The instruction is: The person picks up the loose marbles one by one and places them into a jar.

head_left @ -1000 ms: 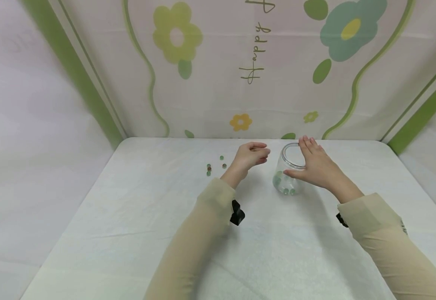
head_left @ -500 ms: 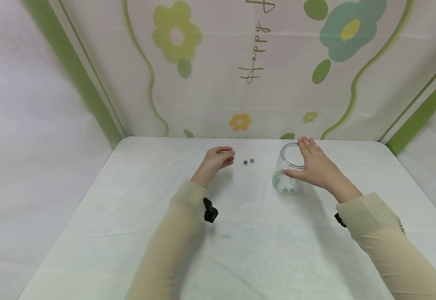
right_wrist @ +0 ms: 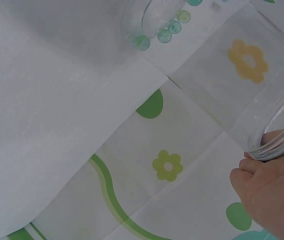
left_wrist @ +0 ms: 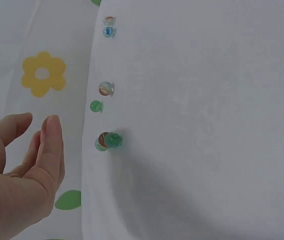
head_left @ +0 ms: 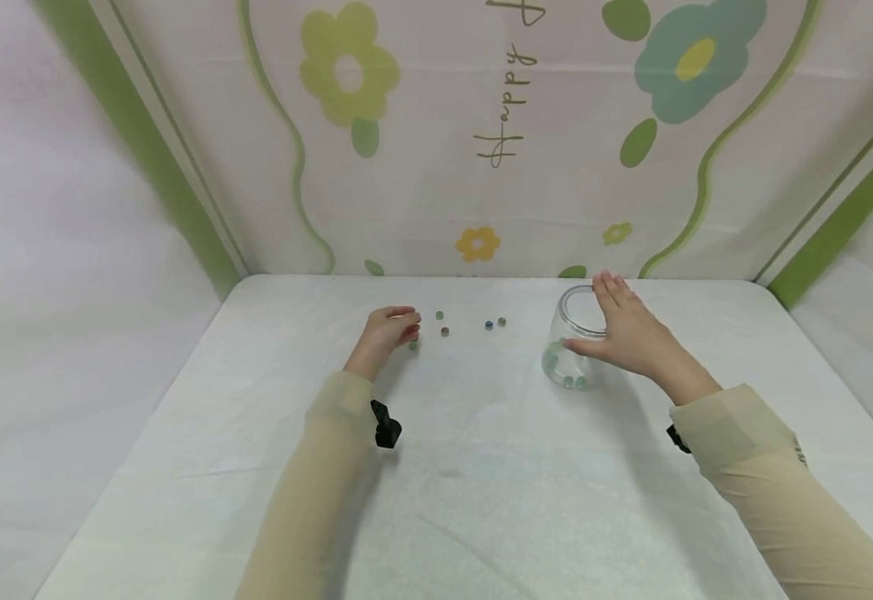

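My right hand [head_left: 637, 340] holds a clear jar [head_left: 554, 337] at its mouth, with the thumb on the near side and the fingers along the rim. The jar stands on the table, and several green marbles [right_wrist: 164, 36] lie at its bottom. My left hand [head_left: 382, 340] hovers beside loose marbles on the left, its thumb and fingertips apart and nothing between them. Closest to it is a green marble [head_left: 413, 344]; the left wrist view shows a brown-red marble [left_wrist: 102, 139] bunched with green ones there. Another green marble [head_left: 439, 315] and a reddish marble [head_left: 445, 332] lie just right.
Between the left hand and the jar are a blue marble [head_left: 489, 325] and a brownish marble [head_left: 502, 322]. A white cloth covers the table [head_left: 436, 467]. Behind its far edge hangs a flower-printed curtain [head_left: 406, 192].
My left hand has moved left from beside the jar to the loose marbles, uncovering the blue and brownish ones on the way. My right hand has stayed on the jar.
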A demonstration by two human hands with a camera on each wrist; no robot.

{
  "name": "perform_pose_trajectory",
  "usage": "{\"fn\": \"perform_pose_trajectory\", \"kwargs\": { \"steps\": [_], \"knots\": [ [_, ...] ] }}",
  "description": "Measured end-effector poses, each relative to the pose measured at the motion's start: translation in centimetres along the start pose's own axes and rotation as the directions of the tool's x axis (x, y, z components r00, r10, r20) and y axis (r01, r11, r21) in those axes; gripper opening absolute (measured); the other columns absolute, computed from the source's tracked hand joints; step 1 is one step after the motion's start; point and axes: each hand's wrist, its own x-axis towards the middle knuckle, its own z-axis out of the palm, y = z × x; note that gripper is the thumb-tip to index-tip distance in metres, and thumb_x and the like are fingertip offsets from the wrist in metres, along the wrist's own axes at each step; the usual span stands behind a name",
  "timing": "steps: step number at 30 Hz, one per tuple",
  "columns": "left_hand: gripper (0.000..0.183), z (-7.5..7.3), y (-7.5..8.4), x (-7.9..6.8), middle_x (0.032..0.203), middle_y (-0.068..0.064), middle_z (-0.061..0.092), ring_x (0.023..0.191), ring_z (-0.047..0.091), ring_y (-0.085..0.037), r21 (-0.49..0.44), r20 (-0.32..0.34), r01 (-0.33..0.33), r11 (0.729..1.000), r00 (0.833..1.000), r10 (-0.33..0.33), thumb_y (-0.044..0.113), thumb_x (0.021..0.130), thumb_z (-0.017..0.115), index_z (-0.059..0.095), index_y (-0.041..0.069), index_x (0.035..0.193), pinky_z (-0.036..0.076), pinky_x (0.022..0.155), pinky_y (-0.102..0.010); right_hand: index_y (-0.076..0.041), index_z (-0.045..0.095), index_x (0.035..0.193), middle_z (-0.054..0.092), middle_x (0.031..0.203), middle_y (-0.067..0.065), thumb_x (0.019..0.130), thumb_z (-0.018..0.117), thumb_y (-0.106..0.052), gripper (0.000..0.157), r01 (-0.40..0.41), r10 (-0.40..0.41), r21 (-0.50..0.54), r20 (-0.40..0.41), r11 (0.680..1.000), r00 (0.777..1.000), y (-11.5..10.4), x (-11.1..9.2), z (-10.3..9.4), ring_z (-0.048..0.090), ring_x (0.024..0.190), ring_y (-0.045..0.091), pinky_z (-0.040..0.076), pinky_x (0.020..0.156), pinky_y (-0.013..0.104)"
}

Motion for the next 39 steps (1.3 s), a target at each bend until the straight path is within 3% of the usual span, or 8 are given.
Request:
{"fn": "perform_pose_trajectory", "kwargs": {
  "steps": [6,16,26,34,39],
  "knots": [
    [0.041,-0.8,-0.9,0.2,0.134,-0.023,0.053,0.119,0.056,-0.029,0.060,-0.032,0.022,0.998,0.999,-0.020,0.009,0.098,0.051,0.046,-0.004,0.136,0.047,0.106,-0.032,0.008,0.000,0.149,-0.005,0.158,0.027,0.085,0.063,-0.055,0.110,-0.003,0.003,0.002,0.003,1.000,1.000,-0.1,-0.1,-0.1,-0.004,0.146,0.045,0.005,0.120,0.058],
    [0.038,-1.0,-2.7,0.7,0.127,-0.020,0.059,0.094,0.059,-0.015,0.175,-0.069,0.049,0.983,0.997,-0.037,0.012,0.095,0.057,0.053,-0.002,0.131,0.052,0.092,-0.027,0.008,0.000,0.149,-0.004,0.158,0.027,0.085,0.063,-0.055,0.110,-0.010,0.010,0.005,0.007,1.000,1.000,-0.1,0.0,-0.1,-0.003,0.146,0.045,0.007,0.120,0.060],
    [0.038,-0.6,-3.4,1.2,0.123,-0.018,0.061,0.076,0.056,-0.008,0.227,-0.103,0.040,0.973,0.995,-0.017,0.010,0.090,0.062,0.055,-0.003,0.126,0.049,0.068,-0.016,0.008,0.000,0.150,-0.004,0.158,0.026,0.084,0.063,-0.056,0.111,-0.015,0.015,0.002,0.009,1.000,1.000,-0.2,0.0,-0.1,-0.004,0.146,0.044,0.008,0.119,0.060],
    [0.034,-0.5,-4.6,3.1,0.106,-0.014,0.070,0.075,0.061,-0.012,0.322,-0.158,0.025,0.946,0.987,0.027,0.007,0.080,0.064,0.062,-0.001,0.113,0.051,0.065,-0.021,0.008,0.000,0.149,-0.004,0.158,0.027,0.084,0.063,-0.055,0.111,-0.020,0.020,0.001,0.010,1.000,1.000,-0.2,-0.1,-0.2,-0.004,0.146,0.044,0.009,0.119,0.061],
    [0.031,-0.1,-4.5,2.9,0.108,-0.014,0.068,0.072,0.059,-0.011,0.332,-0.176,0.027,0.943,0.984,0.033,0.006,0.083,0.064,0.063,-0.001,0.113,0.049,0.062,-0.019,0.008,0.000,0.149,-0.004,0.158,0.026,0.084,0.063,-0.055,0.110,-0.022,0.022,0.000,0.008,1.000,1.000,-0.2,-0.1,-0.1,-0.003,0.146,0.044,0.009,0.119,0.061]
  ]
}}
